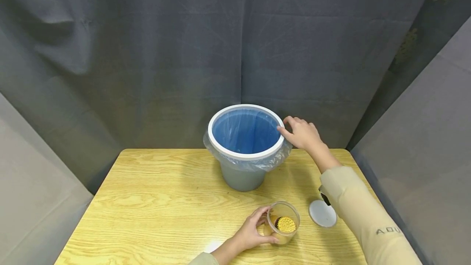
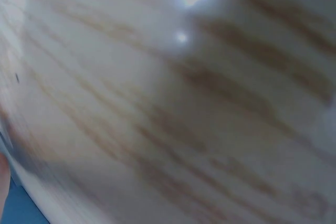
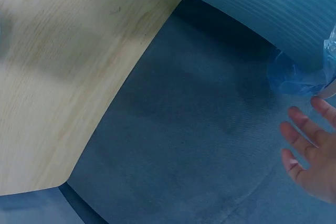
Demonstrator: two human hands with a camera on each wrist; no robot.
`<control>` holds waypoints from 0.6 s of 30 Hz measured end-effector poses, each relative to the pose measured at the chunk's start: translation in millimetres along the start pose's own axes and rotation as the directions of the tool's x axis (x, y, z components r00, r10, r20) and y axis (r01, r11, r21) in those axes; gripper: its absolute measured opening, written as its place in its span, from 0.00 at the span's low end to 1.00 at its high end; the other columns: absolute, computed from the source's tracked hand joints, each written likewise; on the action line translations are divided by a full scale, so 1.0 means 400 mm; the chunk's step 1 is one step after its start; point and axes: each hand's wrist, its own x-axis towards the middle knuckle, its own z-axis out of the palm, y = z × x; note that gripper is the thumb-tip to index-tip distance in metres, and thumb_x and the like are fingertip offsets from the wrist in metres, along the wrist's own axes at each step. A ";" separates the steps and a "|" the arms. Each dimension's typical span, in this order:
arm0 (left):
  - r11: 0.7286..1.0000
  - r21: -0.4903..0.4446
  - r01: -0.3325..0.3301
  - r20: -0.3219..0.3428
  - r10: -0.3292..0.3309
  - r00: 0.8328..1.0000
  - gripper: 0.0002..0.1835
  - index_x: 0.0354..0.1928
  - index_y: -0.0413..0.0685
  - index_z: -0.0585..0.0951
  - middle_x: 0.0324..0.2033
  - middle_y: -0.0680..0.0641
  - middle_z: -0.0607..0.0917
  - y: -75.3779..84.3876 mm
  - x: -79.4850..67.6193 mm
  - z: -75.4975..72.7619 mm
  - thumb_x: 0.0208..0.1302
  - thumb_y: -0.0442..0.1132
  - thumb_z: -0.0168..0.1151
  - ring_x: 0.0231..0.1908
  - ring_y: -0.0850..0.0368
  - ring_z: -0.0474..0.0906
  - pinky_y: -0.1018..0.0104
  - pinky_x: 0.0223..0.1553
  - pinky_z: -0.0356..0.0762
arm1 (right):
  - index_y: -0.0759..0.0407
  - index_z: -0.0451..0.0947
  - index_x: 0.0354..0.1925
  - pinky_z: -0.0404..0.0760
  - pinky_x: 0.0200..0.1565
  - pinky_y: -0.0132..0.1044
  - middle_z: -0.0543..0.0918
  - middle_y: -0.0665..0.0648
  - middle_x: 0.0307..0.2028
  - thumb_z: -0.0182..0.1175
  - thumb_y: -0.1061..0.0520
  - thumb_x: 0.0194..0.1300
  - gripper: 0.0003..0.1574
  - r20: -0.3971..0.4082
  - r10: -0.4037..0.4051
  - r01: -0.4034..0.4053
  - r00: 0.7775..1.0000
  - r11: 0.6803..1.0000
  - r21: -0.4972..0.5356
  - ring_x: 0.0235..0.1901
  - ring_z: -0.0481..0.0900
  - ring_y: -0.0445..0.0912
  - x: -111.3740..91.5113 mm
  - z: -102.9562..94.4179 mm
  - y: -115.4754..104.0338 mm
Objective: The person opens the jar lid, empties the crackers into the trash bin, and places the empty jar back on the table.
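Note:
My left hand [image 1: 250,231] grips a clear plastic jar [image 1: 283,236] from its left side, fingers behind and thumb in front. The jar has no lid on, and inside sits a round yellow piece [image 1: 285,224] with a bumpy top, beside something dark. At the right of the bin's white rim [image 1: 245,156] is my right hand [image 1: 302,133], thumb and forefinger touching the rim. In the right wrist view, the fingers of that hand [image 3: 315,150] are spread beside the blue-looking bag edge [image 3: 296,80]. The left wrist view holds mostly blurred tabletop.
The grey bin [image 1: 243,179] stands at the back of the wooden table [image 1: 147,216], a clear bag [image 1: 272,160] folded over its rim. A round whitish lid [image 1: 323,213] lies right of the jar. Dark grey curtain [image 1: 165,52] hangs behind, with pale panels [image 1: 423,142] at the sides.

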 end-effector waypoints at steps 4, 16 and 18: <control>1.000 0.000 -0.012 0.005 0.012 1.000 0.45 0.65 0.38 0.57 0.57 0.36 0.66 0.002 -0.001 0.000 0.46 0.38 0.71 0.56 0.42 0.68 0.65 0.58 0.70 | 0.58 0.65 0.57 0.66 0.50 0.61 0.73 0.64 0.53 0.37 0.29 0.64 0.41 0.046 0.012 -0.010 0.999 0.999 -0.041 0.53 0.69 0.59 0.007 -0.002 -0.003; 1.000 0.001 -0.002 0.006 0.002 1.000 0.45 0.65 0.43 0.56 0.58 0.37 0.66 0.009 -0.004 -0.006 0.46 0.39 0.71 0.56 0.43 0.68 0.65 0.58 0.69 | 0.58 0.62 0.59 0.62 0.53 0.63 0.71 0.66 0.54 0.41 0.34 0.65 0.36 0.084 0.017 -0.005 0.996 0.990 -0.143 0.54 0.67 0.61 0.020 0.003 -0.012; 1.000 0.000 0.000 0.008 0.000 1.000 0.45 0.65 0.43 0.56 0.58 0.37 0.66 0.009 -0.004 -0.006 0.47 0.39 0.71 0.56 0.42 0.68 0.65 0.58 0.69 | 0.58 0.61 0.59 0.61 0.54 0.64 0.70 0.66 0.55 0.42 0.36 0.65 0.35 0.088 0.019 -0.006 0.996 0.988 -0.153 0.54 0.66 0.62 0.021 0.005 -0.013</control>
